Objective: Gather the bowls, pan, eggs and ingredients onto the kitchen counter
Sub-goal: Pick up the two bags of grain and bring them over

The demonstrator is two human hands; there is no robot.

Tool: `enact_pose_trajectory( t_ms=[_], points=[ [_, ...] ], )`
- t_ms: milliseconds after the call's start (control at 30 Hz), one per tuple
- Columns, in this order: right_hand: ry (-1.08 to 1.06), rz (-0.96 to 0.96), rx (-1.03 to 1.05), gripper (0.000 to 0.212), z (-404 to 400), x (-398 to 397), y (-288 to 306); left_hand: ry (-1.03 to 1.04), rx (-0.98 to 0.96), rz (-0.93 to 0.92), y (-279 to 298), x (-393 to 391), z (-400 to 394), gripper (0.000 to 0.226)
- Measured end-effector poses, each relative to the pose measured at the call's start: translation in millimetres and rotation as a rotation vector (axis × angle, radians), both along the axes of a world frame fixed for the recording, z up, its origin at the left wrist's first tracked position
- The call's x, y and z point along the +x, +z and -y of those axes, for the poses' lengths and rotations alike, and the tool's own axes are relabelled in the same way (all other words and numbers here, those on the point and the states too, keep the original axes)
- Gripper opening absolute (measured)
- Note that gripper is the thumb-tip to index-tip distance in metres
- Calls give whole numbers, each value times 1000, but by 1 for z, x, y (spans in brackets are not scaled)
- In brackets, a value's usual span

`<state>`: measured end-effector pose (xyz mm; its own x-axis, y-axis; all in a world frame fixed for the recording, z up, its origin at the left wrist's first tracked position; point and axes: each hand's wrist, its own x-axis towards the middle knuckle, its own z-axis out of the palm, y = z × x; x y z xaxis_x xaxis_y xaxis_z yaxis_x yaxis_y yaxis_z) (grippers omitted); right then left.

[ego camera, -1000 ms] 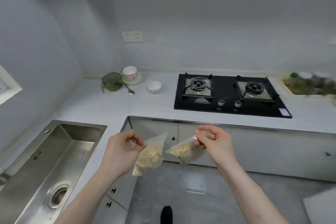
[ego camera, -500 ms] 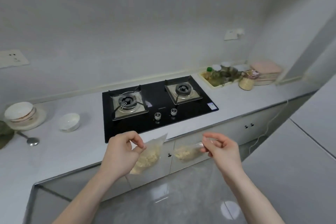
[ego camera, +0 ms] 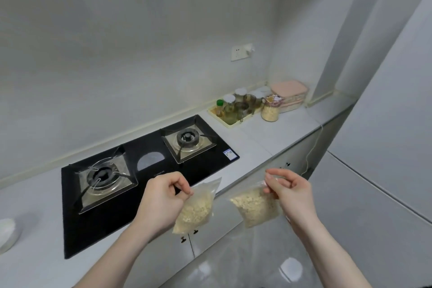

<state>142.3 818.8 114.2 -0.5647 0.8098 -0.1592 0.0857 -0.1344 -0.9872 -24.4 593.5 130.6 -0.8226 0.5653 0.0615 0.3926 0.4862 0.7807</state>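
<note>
Hanging in the air in front of the cabinet doors, two clear bags of pale grain are pinched by their top edges: the left bag in the left hand, the right bag in the right hand, each grip narrow. Neither bag is yet set on the worktop. Since a second ago the view has been swung rightward, away from the sink; the hob and, farther off, the jar tray are now faced, so a set-down right of the burners is judged likely.
</note>
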Motion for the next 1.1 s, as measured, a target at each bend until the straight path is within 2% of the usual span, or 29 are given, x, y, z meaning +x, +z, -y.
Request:
enact_pose_trajectory(
  t_ms=[500,733,900,1100],
  points=[
    [43,-4,-1,7,-236,-63,6,-10,-7,-22,-2,-56,-237,32],
    [-8,68,-17,9,-309,-98,-9,-80,-57,-58,-22,-109,-320,30],
    [-27,106,-22,11,-355,-131,-18,-125,-87,-19,-43,-155,-380,29],
    [-58,123,-45,10,-408,-175,-29,-34,-139,31,-68,-196,-441,25]
  ],
)
